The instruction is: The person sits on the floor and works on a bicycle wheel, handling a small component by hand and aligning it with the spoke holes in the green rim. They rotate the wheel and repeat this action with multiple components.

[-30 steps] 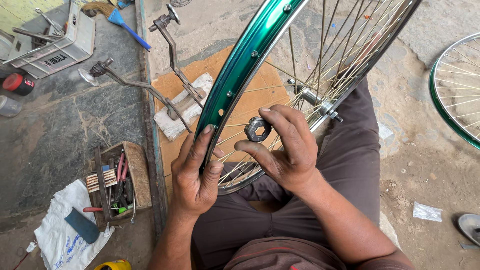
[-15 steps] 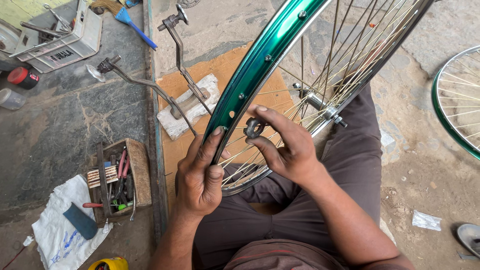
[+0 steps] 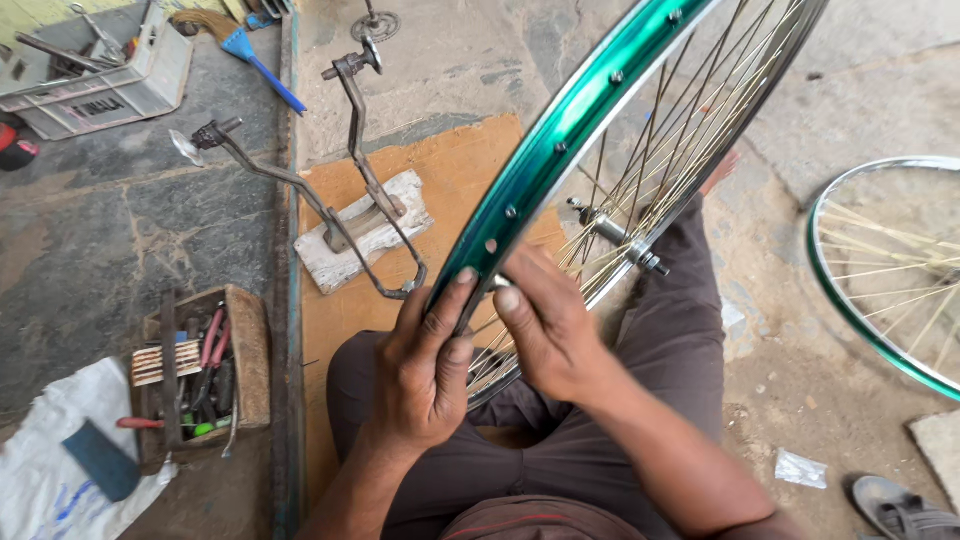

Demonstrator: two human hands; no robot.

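A green bicycle wheel rim (image 3: 590,110) with thin spokes and a metal hub (image 3: 615,235) stands tilted over my lap. My left hand (image 3: 425,370) grips the rim's lower edge from the left, thumb pressed on the green face. My right hand (image 3: 550,330) is closed against the inner side of the rim right beside it, fingertips touching the rim. A small round metal tool (image 3: 497,283) sits between its fingers, almost wholly hidden. Both hands nearly touch each other.
A bent metal stand (image 3: 350,180) rests on a pale block (image 3: 365,235) on an orange board (image 3: 450,170). A wooden box of pliers (image 3: 200,370), a white sack (image 3: 40,490) and a white crate (image 3: 100,70) lie left. A second green wheel (image 3: 850,300) lies right, near a shoe (image 3: 900,505).
My right hand has carried the small round tool down from in front of the spokes to the rim's inner edge. My left hand has slid up the rim to meet it.
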